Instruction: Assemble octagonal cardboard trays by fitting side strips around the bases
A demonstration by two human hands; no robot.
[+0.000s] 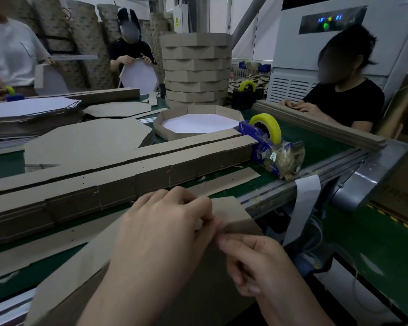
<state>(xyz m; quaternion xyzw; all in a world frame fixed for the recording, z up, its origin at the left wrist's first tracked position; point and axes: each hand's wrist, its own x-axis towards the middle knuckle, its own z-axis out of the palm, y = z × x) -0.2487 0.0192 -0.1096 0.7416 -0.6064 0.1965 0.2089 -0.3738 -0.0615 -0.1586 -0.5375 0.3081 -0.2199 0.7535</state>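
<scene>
A brown cardboard piece lies tilted at the table's near edge, under both hands. My left hand lies over it with fingers curled, pinching its edge at the fingertips. My right hand meets it from the right, its thumb and forefinger pinching the same spot. A long stack of brown side strips runs across the table just beyond my hands. One finished octagonal tray with a white inside sits further back. Flat octagonal bases lie to the left.
A blue tape dispenser with a yellow roll stands right of the strips. A tall stack of finished trays rises behind. Three other people work around the green table. A white paper strip hangs off the metal table edge.
</scene>
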